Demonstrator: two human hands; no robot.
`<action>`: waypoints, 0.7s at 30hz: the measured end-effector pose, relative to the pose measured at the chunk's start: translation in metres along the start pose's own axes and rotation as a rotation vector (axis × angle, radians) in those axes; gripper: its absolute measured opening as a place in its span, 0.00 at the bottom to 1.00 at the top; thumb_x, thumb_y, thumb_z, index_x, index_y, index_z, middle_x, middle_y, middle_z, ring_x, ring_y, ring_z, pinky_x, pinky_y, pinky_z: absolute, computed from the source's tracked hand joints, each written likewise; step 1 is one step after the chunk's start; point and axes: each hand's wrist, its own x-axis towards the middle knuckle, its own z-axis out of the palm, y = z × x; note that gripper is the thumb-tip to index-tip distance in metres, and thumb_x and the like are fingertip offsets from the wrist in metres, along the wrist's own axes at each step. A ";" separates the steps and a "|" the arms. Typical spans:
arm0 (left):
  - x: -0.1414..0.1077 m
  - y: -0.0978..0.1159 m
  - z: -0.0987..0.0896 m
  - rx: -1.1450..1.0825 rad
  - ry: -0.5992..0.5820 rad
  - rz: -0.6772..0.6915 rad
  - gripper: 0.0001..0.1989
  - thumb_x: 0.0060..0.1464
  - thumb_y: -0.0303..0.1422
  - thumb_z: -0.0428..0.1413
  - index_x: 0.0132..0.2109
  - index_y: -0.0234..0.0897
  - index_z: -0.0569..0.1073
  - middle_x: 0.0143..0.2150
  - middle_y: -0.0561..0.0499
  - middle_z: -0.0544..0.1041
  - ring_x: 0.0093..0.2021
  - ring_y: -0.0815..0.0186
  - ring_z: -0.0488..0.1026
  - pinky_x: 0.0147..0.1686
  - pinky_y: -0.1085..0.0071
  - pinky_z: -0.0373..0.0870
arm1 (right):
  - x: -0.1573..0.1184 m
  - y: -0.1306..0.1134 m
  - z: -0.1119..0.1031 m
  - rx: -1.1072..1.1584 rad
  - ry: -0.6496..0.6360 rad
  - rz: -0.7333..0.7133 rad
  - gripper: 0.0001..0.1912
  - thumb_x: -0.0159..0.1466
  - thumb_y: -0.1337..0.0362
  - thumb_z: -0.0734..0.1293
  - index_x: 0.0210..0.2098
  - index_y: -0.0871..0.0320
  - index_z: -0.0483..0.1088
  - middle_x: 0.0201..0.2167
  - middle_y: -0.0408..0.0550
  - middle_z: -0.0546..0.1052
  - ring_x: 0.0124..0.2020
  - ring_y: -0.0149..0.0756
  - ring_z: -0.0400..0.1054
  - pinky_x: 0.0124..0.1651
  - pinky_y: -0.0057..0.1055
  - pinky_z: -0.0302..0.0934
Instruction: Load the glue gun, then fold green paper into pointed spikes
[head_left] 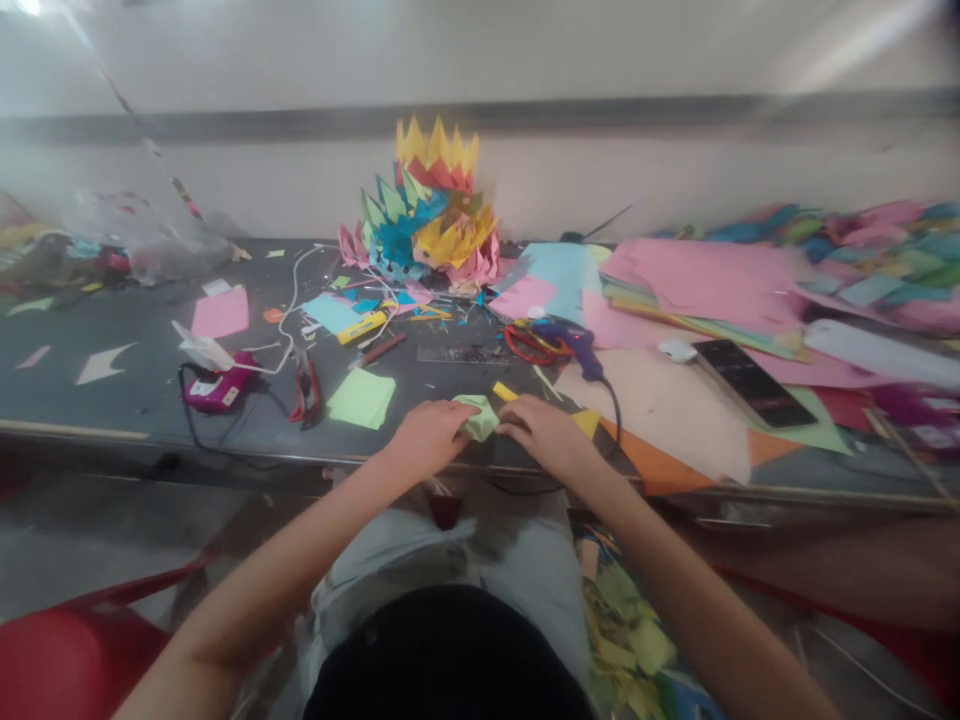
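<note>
A small piece of light green folded paper (pixel 478 417) is between my two hands at the table's front edge. My left hand (pixel 429 437) is closed on its left side, with fingertips over the top. My right hand (pixel 546 432) pinches at its right edge, fingers bent together. Just beyond the right fingers lies a small yellow strip (pixel 505 391). To the left of my left hand rests a stack of light green paper squares (pixel 362 398).
Colourful folded-paper crowns (pixel 435 215) stand at the back. Red-handled pliers (pixel 305 390), a yellow cutter (pixel 361 327), a purple glue gun (pixel 570 345) with a cord, and a phone (pixel 754 382) lie around. Large pink sheets (pixel 705 285) cover the right side.
</note>
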 end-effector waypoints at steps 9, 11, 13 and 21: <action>-0.006 0.023 -0.002 -0.473 0.129 -0.258 0.16 0.51 0.30 0.53 0.48 0.39 0.70 0.37 0.51 0.78 0.37 0.65 0.74 0.38 0.72 0.69 | -0.006 -0.036 0.024 0.385 0.134 0.037 0.18 0.53 0.66 0.68 0.44 0.57 0.68 0.39 0.50 0.74 0.36 0.36 0.70 0.37 0.31 0.65; -0.009 0.022 -0.005 -0.521 0.142 -0.262 0.16 0.53 0.33 0.53 0.49 0.38 0.69 0.37 0.51 0.78 0.36 0.66 0.74 0.36 0.72 0.69 | -0.003 -0.034 0.023 0.451 0.125 0.064 0.13 0.55 0.68 0.64 0.41 0.57 0.70 0.36 0.48 0.76 0.33 0.34 0.70 0.36 0.29 0.64; -0.012 0.017 -0.009 -0.511 0.211 -0.264 0.14 0.54 0.35 0.52 0.48 0.38 0.70 0.36 0.52 0.78 0.35 0.67 0.74 0.35 0.73 0.69 | -0.002 -0.031 0.019 0.449 0.100 0.091 0.11 0.57 0.68 0.61 0.38 0.58 0.71 0.33 0.46 0.77 0.30 0.32 0.69 0.34 0.28 0.63; -0.007 -0.005 -0.003 -0.290 0.110 -0.101 0.07 0.55 0.33 0.53 0.38 0.38 0.74 0.35 0.52 0.77 0.34 0.67 0.72 0.35 0.72 0.68 | 0.001 -0.024 0.012 0.365 0.037 0.081 0.10 0.61 0.63 0.61 0.33 0.57 0.74 0.31 0.46 0.78 0.31 0.33 0.69 0.35 0.29 0.60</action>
